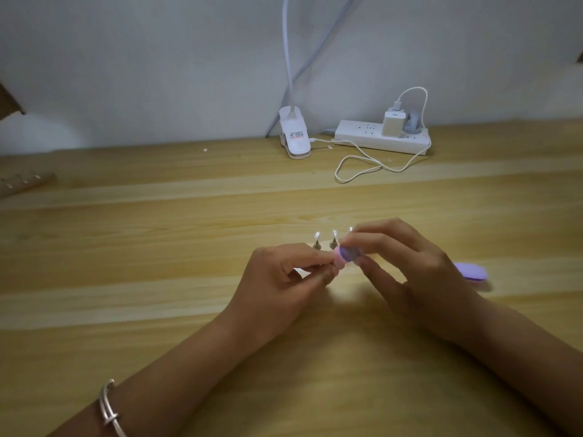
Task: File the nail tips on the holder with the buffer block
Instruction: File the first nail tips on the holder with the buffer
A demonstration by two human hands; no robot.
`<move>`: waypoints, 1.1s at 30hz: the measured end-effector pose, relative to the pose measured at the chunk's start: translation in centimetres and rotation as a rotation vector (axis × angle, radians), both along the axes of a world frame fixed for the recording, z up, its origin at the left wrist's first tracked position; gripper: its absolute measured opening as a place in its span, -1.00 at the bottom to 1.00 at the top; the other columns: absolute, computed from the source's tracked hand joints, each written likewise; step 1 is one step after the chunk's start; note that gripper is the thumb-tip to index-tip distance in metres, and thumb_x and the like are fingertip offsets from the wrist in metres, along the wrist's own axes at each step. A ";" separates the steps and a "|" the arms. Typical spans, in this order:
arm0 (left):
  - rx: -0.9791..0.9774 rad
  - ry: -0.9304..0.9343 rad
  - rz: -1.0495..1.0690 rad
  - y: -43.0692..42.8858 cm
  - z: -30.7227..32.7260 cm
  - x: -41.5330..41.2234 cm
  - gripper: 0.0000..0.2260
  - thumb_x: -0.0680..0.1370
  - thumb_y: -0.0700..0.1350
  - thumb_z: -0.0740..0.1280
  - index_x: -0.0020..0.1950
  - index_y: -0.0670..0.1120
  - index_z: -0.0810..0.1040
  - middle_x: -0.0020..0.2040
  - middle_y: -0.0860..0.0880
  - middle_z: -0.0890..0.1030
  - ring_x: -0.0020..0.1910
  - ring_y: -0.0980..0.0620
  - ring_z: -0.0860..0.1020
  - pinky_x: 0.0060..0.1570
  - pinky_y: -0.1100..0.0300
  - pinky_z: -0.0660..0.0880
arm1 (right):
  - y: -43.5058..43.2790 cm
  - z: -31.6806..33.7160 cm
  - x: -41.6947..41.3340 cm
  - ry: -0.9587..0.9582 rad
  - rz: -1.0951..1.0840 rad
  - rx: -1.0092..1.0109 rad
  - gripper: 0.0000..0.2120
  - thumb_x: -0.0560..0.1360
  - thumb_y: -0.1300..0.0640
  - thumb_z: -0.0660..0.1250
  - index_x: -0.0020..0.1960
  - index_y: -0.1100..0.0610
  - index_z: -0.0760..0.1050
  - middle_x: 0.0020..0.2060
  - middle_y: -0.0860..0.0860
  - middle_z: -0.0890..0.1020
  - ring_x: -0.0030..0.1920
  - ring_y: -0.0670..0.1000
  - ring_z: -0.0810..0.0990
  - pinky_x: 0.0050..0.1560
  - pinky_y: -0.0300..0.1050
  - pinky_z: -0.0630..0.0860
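Three nail tips (317, 237) stand on the holder (316, 246) behind my hands, right hand (419, 272) gripping the buffer block (440, 255) against another my left hand (280, 279) pinches, so filing seems underway, none visibly finished.

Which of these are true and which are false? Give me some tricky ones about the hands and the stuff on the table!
1. The right hand holds the buffer block. True.
2. The bracelet is on the right wrist. False: it is on the left wrist.
3. A charger is plugged into the power strip. True.
4. The left hand lies flat on the table. False: it pinches a small piece beside the block.
5. A second purple block lies on the table, right of the right hand. True.
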State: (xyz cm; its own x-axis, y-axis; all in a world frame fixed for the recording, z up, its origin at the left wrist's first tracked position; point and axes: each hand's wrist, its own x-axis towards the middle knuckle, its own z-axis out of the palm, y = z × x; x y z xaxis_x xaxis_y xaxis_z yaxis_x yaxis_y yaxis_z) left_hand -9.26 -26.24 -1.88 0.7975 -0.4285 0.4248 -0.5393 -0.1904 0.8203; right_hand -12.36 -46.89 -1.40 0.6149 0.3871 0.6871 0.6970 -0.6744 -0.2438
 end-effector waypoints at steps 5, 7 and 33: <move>0.029 -0.053 0.000 0.3 0.2 0.0 -0.87 0.51 -0.18 0.38 -0.06 -0.01 0.71 -0.25 0.00 0.67 -0.25 -0.02 0.62 -0.33 0.01 0.50 | 1.3 -0.2 -0.6 -0.046 0.061 -0.006 -0.79 0.52 0.40 0.40 0.15 0.31 0.63 0.06 0.14 0.64 0.07 0.13 0.62 0.19 -0.03 0.52; 0.027 -0.041 0.016 0.1 0.1 0.0 -0.90 0.51 -0.19 0.40 -0.07 -0.07 0.72 -0.26 -0.03 0.67 -0.25 -0.07 0.61 -0.33 -0.02 0.49 | 0.8 -0.1 -0.3 -0.038 0.013 0.001 -0.79 0.51 0.42 0.41 0.14 0.32 0.64 0.05 0.14 0.65 0.05 0.14 0.64 0.13 0.00 0.54; 0.032 -0.060 -0.014 0.4 0.2 0.1 -0.84 0.53 -0.29 0.39 0.01 -0.11 0.72 -0.24 0.02 0.70 -0.29 0.17 0.60 -0.29 0.27 0.51 | 1.1 0.3 -0.8 -0.007 0.035 0.002 -0.88 0.53 0.33 0.40 0.06 0.29 0.64 0.01 0.11 0.63 0.05 0.13 0.63 0.13 -0.04 0.54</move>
